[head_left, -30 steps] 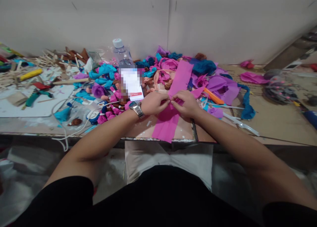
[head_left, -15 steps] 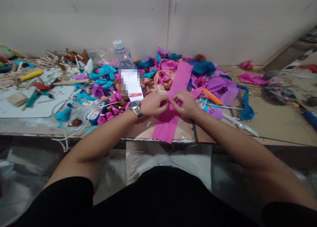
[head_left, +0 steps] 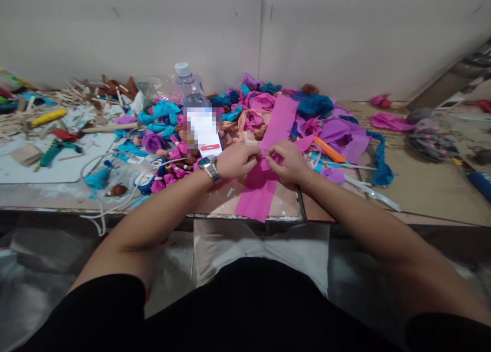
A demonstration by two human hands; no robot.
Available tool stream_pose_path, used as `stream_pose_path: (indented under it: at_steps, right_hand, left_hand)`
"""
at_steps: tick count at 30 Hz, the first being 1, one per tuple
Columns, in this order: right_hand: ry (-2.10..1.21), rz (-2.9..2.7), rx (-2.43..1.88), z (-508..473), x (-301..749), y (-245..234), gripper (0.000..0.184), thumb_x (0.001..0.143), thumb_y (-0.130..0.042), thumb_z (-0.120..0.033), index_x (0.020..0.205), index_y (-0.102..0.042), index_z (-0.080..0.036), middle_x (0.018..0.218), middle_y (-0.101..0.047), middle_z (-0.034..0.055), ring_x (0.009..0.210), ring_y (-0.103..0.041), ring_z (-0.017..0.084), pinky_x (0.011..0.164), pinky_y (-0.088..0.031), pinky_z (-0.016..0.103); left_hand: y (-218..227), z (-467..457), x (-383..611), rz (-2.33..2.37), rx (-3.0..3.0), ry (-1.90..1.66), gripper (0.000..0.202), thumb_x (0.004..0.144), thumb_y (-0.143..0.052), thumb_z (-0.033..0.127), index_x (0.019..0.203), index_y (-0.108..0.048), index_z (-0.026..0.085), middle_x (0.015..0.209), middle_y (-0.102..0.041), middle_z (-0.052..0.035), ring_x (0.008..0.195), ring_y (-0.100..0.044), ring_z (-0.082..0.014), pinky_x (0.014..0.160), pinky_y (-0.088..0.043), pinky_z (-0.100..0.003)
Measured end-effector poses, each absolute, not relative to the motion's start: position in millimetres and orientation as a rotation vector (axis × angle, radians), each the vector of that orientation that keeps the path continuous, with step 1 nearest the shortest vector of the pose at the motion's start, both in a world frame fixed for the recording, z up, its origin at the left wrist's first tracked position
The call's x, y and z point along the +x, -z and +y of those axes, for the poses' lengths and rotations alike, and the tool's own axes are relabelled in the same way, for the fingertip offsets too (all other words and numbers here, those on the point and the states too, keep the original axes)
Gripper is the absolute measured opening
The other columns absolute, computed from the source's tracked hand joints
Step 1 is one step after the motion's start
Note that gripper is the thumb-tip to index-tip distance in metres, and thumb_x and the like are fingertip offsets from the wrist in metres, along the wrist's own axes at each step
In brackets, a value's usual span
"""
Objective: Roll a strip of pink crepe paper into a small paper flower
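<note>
Right now both hands meet near the middle of the frame; the left hand [head_left: 238, 160], with a metal watch [head_left: 210, 169] on its wrist, has thumb and forefinger drawn together, and the right hand [head_left: 287, 161] faces it from just beside, fingers curled in; between them they seem to pinch a small pink piece [head_left: 265, 162] of paper, though the fingertips hide much of it. Under the hands lies a long pink strip [head_left: 283, 111], slanting from just above centre down to the front edge of the table [head_left: 217, 204]; a phone [head_left: 209, 137], its screen partly blurred, is near the left hand, and a clear bottle [head_left: 191, 87] with a white cap stands behind it; right of centre, an orange tool [head_left: 330, 150] rests beside crumpled purple paper [head_left: 347, 134]. Over at the left of the frame are green-and-red pliers [head_left: 53, 151], a yellow tool [head_left: 48, 117] and loose wooden sticks [head_left: 80, 89]; at the far right sits a dark bundle [head_left: 433, 139] dotted with pink.
</note>
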State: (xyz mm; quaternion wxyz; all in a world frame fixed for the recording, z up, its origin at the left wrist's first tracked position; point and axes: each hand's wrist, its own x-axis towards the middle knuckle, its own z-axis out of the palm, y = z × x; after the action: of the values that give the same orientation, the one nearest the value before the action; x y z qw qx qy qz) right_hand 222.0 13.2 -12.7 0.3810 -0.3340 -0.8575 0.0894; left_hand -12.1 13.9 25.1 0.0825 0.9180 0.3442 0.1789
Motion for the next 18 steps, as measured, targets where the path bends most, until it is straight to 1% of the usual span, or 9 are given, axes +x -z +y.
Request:
stream_pose_path:
  at_steps: [6, 9, 11, 15, 16, 18]
  right_hand:
    - [-0.235, -2.212, -0.841, 12.4, 221.1, 11.8, 0.006, 0.092, -0.062, -0.026, 0.086, -0.061, -0.024, 0.088, -0.073, 0.0067, 0.086, -0.063, 0.026, 0.083, -0.044, 0.043]
    - [-0.235, -2.227, -0.791, 12.7, 221.4, 12.7, 0.004, 0.090, -0.063, -0.024, 0.086, -0.061, -0.024, 0.087, -0.073, 0.0063, 0.085, -0.064, 0.026, 0.082, -0.044, 0.043]
    - [-0.233, -2.237, -0.768, 12.8, 221.7, 13.1, 0.005, 0.090, -0.062, -0.023, 0.086, -0.061, -0.024, 0.086, -0.073, 0.0064, 0.085, -0.064, 0.026, 0.082, -0.043, 0.043]
    - [-0.246, -2.250, -0.752, 12.2, 222.4, 11.5, 0.005, 0.092, -0.064, -0.024, 0.087, -0.062, -0.024, 0.089, -0.074, 0.0068, 0.088, -0.065, 0.026, 0.083, -0.044, 0.042]
    - [-0.247, -2.251, -0.752, 11.9, 222.5, 10.8, 0.005, 0.092, -0.064, -0.024, 0.088, -0.062, -0.024, 0.090, -0.074, 0.0068, 0.088, -0.065, 0.026, 0.084, -0.044, 0.042]
    - [-0.249, -2.257, -0.748, 11.4, 222.7, 9.5, 0.005, 0.092, -0.064, -0.024, 0.087, -0.062, -0.024, 0.089, -0.074, 0.0067, 0.088, -0.065, 0.026, 0.084, -0.045, 0.042]
  left_hand:
    - [-30.5, 15.7, -12.0, 0.992, 2.579, -0.481, 0.024, 0.086, -0.049, 0.018, 0.088, -0.072, 0.015, 0.080, -0.072, -0.0054, 0.073, -0.060, -0.0185, 0.071, -0.040, -0.032]
    - [-32.9, 15.8, -11.5, 0.965, 2.468, -0.449, 0.019, 0.085, -0.049, 0.018, 0.080, -0.067, 0.015, 0.075, -0.068, -0.0036, 0.070, -0.058, -0.0168, 0.069, -0.038, -0.031]
    - [-33.6, 15.5, -11.2, 0.925, 2.413, -0.427, 0.019, 0.087, -0.050, 0.022, 0.077, -0.064, 0.016, 0.070, -0.064, -0.0017, 0.067, -0.055, -0.0151, 0.067, -0.036, -0.030]
    - [-32.6, 15.2, -10.6, 0.901, 2.363, -0.443, 0.032, 0.096, -0.051, 0.036, 0.074, -0.061, 0.016, 0.066, -0.058, 0.0003, 0.063, -0.050, -0.0129, 0.064, -0.033, -0.029]
    - [-32.2, 15.4, -10.6, 0.904, 2.358, -0.450, 0.033, 0.097, -0.051, 0.037, 0.074, -0.061, 0.016, 0.066, -0.057, 0.0004, 0.063, -0.050, -0.0127, 0.064, -0.033, -0.029]
    - [-31.4, 16.2, -10.6, 0.909, 2.355, -0.450, 0.030, 0.096, -0.051, 0.034, 0.075, -0.062, 0.016, 0.067, -0.059, 0.0004, 0.065, -0.051, -0.0128, 0.065, -0.034, -0.029]
